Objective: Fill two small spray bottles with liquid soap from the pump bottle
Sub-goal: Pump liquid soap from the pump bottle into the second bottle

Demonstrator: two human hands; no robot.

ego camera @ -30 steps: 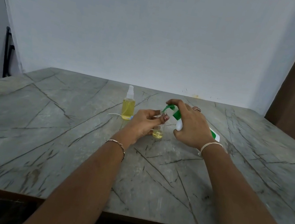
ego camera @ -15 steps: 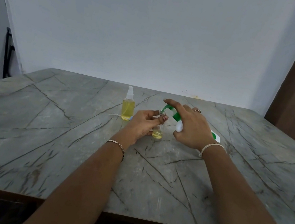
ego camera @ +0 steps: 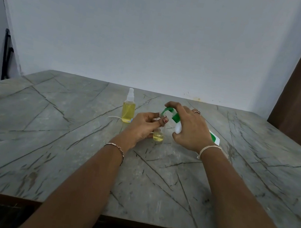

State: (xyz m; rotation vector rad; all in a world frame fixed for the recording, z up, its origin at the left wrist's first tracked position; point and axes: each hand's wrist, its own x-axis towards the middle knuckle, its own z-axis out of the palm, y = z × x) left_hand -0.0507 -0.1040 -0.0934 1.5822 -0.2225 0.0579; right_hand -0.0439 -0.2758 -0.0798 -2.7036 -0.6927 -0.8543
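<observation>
Dim, even indoor light; faint shadows; wide-angle bowing at edges

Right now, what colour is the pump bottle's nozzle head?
Green, on a white pump bottle; the head view shows it.

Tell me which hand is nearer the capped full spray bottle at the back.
Left. The left hand sits just right of the full bottle, holding the open small bottle. The right hand is farther right, on the pump bottle.

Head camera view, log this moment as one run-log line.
step: filling second spray bottle | left hand: steadying it | right hand: pump bottle tilted, nozzle at its mouth | level: low | first spray bottle: full, capped
</observation>
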